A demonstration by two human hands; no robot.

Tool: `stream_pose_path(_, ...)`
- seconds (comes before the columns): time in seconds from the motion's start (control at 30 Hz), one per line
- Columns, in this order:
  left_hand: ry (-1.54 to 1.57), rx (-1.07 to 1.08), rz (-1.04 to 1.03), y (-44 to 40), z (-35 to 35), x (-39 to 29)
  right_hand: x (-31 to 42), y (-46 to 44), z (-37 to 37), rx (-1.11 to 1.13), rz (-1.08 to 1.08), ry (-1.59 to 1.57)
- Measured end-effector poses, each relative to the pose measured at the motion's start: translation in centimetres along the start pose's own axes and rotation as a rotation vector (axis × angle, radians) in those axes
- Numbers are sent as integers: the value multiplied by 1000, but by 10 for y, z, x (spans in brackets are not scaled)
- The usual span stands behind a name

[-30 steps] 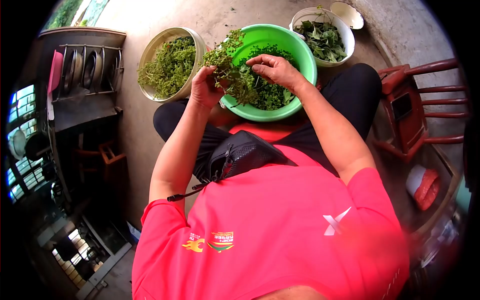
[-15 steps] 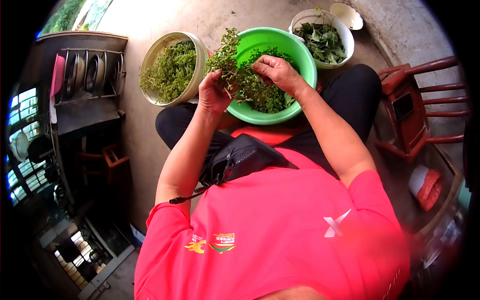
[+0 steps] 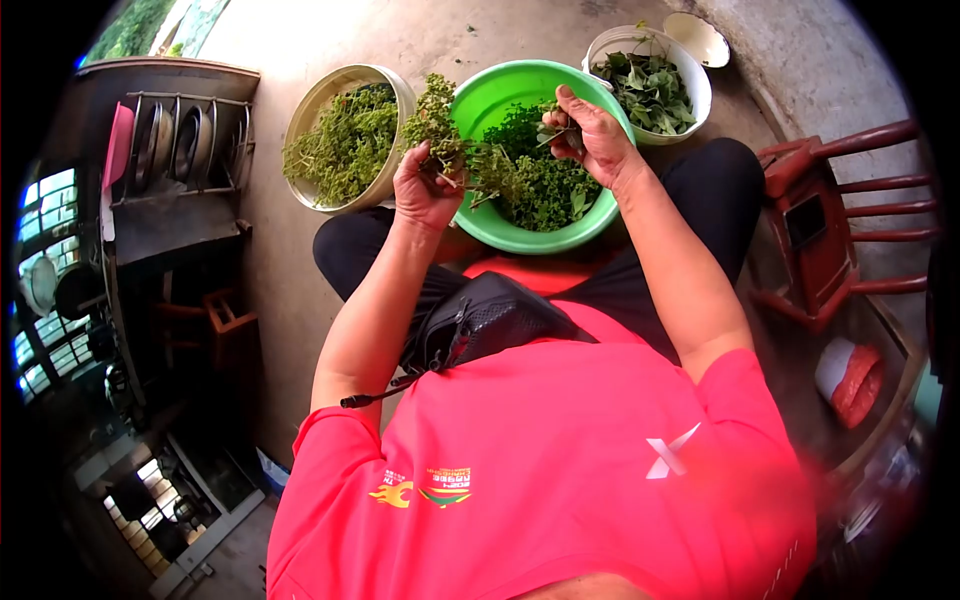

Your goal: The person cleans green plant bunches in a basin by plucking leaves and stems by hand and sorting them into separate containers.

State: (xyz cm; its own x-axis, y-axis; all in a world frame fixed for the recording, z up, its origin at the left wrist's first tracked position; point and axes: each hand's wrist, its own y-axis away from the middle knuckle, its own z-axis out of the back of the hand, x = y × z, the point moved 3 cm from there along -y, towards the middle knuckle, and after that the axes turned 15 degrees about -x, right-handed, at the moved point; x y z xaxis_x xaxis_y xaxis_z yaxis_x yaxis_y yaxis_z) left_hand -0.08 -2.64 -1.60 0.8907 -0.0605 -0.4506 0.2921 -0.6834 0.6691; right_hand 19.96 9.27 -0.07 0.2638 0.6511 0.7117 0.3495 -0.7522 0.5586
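My left hand (image 3: pixel 428 198) is closed around a bunch of green sprigs (image 3: pixel 434 118) with small clustered berries or buds, held at the left rim of the green basin (image 3: pixel 468 92). Over the basin's right side, my right hand (image 3: pixel 608 148) has its fingers curled in, and a few small leaves (image 3: pixel 548 134) poke out from them. Inside the basin lies a heap of loose green clusters (image 3: pixel 545 190). Part of that heap is hidden behind the sprigs and my right hand.
To the left stands a pale bucket (image 3: pixel 408 95) full of similar sprigs. A white bucket (image 3: pixel 703 95) of dark leaves is at the right, beside a pale bowl (image 3: pixel 697 38). A red wooden chair (image 3: pixel 805 250) lies farther right, and a dish rack (image 3: pixel 185 150) is at the left.
My right hand has moved up and right, away from the sprigs, with small leaves in its fingers. My left hand stays nearly in place, and the bunch has tipped lower.
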Motion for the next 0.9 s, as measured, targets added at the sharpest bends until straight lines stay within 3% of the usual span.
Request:
stream_pose_path(0.17, 13, 101, 12, -1, -2, 6, -23, -9, -6, 223, 102, 157)
stream_pose_path(0.43, -5, 59, 71, -2, -2, 13, -35, -8, -14, 220, 93, 64)
stream_pose_path(0.63, -56, 14, 68, -4, 1, 17, -34, -13, -1, -56, 170, 254)
stream_pose_path(0.7, -59, 19, 70, -2, 0, 18, -24, -15, 0, -155, 422, 397)
stream_pose_path(0.73, -62, 8, 66, -2, -1, 18, -21, -11, -2, -154, 421, 398)
stream_pose_path(0.83, -74, -11, 60, 0, -3, 18, -20, -6, -9, -19, 381, 291)
stream_pose_path(0.9, -84, -18, 58, 3, -5, 19, -28, -12, -14, 148, 482, 318)
